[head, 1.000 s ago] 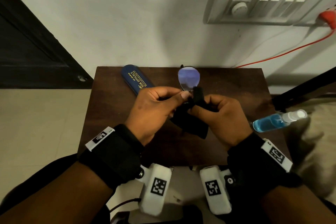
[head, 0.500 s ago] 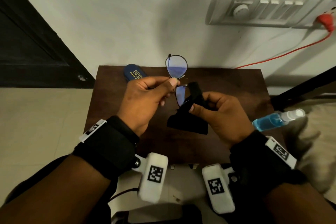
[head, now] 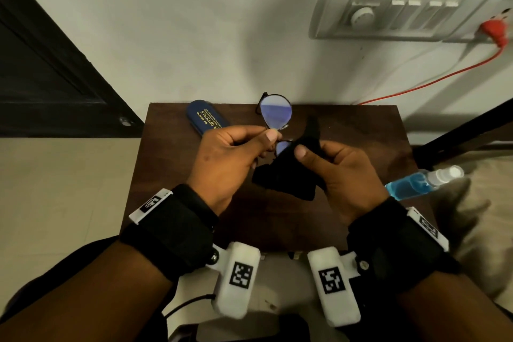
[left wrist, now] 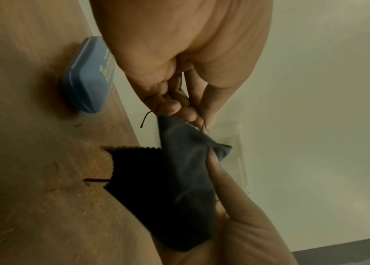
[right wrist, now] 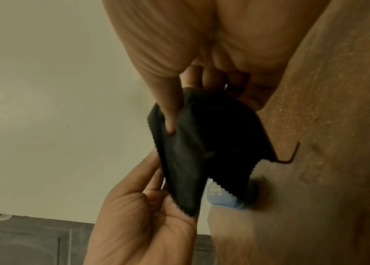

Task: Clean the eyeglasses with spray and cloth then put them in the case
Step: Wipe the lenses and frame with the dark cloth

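Note:
My left hand (head: 266,141) pinches the round thin-framed eyeglasses (head: 275,111) near the bridge and holds them upright above the table. One lens stands free above my fingers; the lower lens (head: 281,146) is partly wrapped in the black cloth (head: 291,175). My right hand (head: 308,153) grips that cloth between thumb and fingers around the lower lens. In the left wrist view the cloth (left wrist: 179,179) hangs between both hands. A temple tip (right wrist: 291,156) pokes out from behind the cloth (right wrist: 206,147). The blue case (head: 206,119) lies closed at the table's back left.
The blue spray bottle (head: 422,182) lies on its side at the right edge of the small dark wooden table (head: 172,175). A wall with a switch panel (head: 399,12) and a red cable (head: 433,80) stands behind. A dark door (head: 41,78) is at the left.
The glasses rose from low between my hands to upright, then dropped slightly. My right hand shifted its hold of the cloth around the lower lens.

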